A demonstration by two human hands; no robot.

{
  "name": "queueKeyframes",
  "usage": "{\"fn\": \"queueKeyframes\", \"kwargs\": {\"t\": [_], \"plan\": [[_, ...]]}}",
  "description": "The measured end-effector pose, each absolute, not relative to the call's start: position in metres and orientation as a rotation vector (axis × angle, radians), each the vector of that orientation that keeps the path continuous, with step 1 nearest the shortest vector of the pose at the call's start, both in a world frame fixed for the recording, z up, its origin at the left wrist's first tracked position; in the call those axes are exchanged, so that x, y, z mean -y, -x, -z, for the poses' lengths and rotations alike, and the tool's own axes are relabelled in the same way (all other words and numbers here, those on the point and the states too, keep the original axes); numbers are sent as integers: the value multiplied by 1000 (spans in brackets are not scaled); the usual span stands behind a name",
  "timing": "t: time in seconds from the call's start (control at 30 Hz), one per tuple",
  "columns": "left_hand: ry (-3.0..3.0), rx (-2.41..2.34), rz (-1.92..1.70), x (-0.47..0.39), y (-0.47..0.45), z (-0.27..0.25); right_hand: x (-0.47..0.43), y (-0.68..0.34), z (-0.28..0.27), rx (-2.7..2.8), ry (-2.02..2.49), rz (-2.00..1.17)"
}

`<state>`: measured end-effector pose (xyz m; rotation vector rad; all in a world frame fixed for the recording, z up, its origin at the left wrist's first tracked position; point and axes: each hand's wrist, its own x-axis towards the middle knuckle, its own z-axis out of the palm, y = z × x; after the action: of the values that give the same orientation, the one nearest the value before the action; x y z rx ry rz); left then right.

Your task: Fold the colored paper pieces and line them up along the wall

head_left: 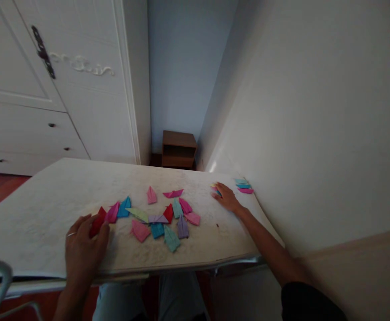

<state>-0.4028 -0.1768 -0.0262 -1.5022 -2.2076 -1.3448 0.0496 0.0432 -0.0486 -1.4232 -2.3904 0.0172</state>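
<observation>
My left hand [86, 243], with a ring on one finger, is closed around a red folded paper piece [97, 222] at the left end of a row. Beside it lie a magenta folded paper [112, 212] and a blue one [124, 207]. My right hand [227, 197] rests at the far right part of the table, thumb and fingers around a blue folded paper [218, 193]; yellow and pink edges show beside it, partly hidden by the fingers. Between my hands lie several folded papers, among them a pink boat [173, 194] and a purple piece [182, 227].
A column of paper boats, with a blue one [243, 186] in the middle, lies near the wall [315, 111]. The white table [54, 191] has a worn surface. Beyond it stand a white wardrobe [94, 116] and a small brown cabinet [179, 139]. A metal rail [4, 272] is at lower left.
</observation>
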Motion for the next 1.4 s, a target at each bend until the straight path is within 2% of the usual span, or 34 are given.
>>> {"fn": "queueKeyframes", "kwargs": {"t": [0.47, 0.77, 1.17, 1.4], "plan": [[1500, 2225, 1356, 181, 401, 33, 9, 12, 33, 2389, 1062, -48], [1547, 2172, 1410, 185, 402, 32, 18, 52, 14, 2471, 896, -345], [1596, 2178, 1449, 188, 400, 29, 10, 12, 18, 2411, 1164, -571], [1604, 2158, 1484, 190, 399, 29, 17, 1, 21, 2461, 1093, -602]]}}
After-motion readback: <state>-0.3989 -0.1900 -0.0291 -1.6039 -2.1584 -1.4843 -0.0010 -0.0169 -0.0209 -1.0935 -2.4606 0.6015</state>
